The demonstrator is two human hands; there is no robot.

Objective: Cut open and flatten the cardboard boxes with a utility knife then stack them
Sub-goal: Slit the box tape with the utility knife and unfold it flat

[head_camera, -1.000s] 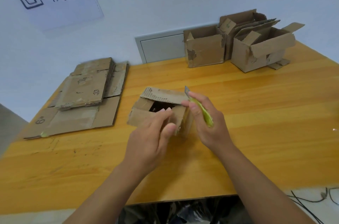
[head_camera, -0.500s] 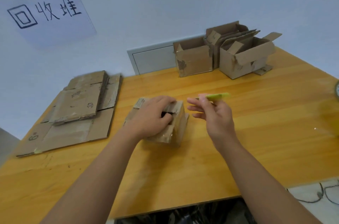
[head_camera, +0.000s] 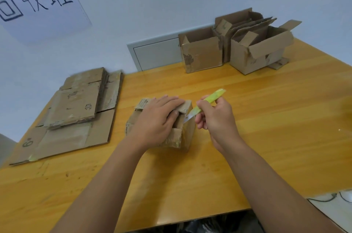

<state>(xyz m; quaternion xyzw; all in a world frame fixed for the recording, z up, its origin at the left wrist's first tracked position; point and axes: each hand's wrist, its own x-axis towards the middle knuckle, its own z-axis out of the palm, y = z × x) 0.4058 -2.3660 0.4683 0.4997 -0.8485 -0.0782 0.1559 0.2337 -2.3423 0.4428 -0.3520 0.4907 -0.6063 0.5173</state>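
Observation:
A small open cardboard box (head_camera: pixel 187 135) stands at the middle of the wooden table (head_camera: pixel 266 118). My left hand (head_camera: pixel 158 118) lies on top of it, its fingers across the far flap and its thumb hooked into the opening. My right hand (head_camera: pixel 215 118) grips a yellow-green utility knife (head_camera: pixel 207 103). The handle slants up to the right, and the blade tip touches the box's upper right corner. A stack of flattened cardboard (head_camera: pixel 76 107) lies at the left of the table.
Three open boxes (head_camera: pixel 261 47) stand at the table's back right against the wall. A white panel (head_camera: pixel 156 53) is set in the wall behind them. A paper sign (head_camera: pixel 38 2) hangs at the upper left. Cables (head_camera: pixel 341 196) lie off the table's right front corner.
My left hand went from the box's near side onto its top. My right hand turned the knife from blade-up to blade-down and brought the blade tip to the box's right corner.

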